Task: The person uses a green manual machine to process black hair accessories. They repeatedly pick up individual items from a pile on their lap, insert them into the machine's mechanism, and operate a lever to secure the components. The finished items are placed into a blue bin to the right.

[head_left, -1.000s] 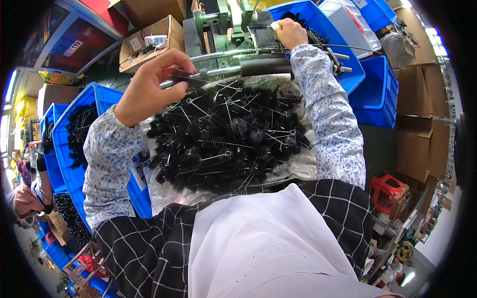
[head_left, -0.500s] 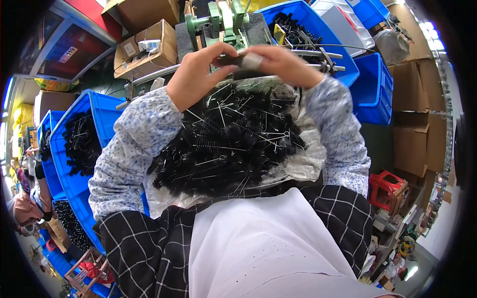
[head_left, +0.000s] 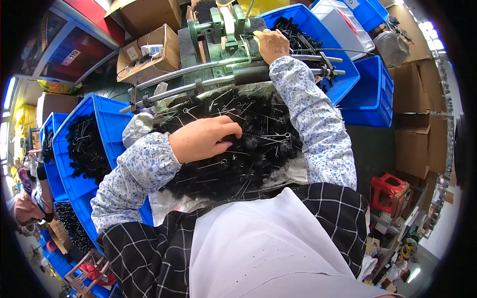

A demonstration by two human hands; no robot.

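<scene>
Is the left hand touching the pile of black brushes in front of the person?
Touching. The head view shows the left hand lying on the pile of black brushes, fingertips pressed into the bristles.

Workshop: blue bins (head_left: 370,94), cartons (head_left: 149,49), bench machine (head_left: 223,25).

A pale plastic sheet (head_left: 298,171) spread across the person's lap carries a deep heap of black twisted-wire brushes (head_left: 248,144), their thin metal stems and loop ends poking out at every angle, and the left hand (head_left: 201,139) rests on the heap toward nine o'clock. At twelve o'clock of the heap, long grey metal rails (head_left: 208,82) run crosswise along its far edge, with a green machine (head_left: 218,25) behind them. At nine o'clock stands a blue crate (head_left: 107,124) holding more black brushes, and at two o'clock another blue crate (head_left: 343,82) also holds brushes.
</scene>
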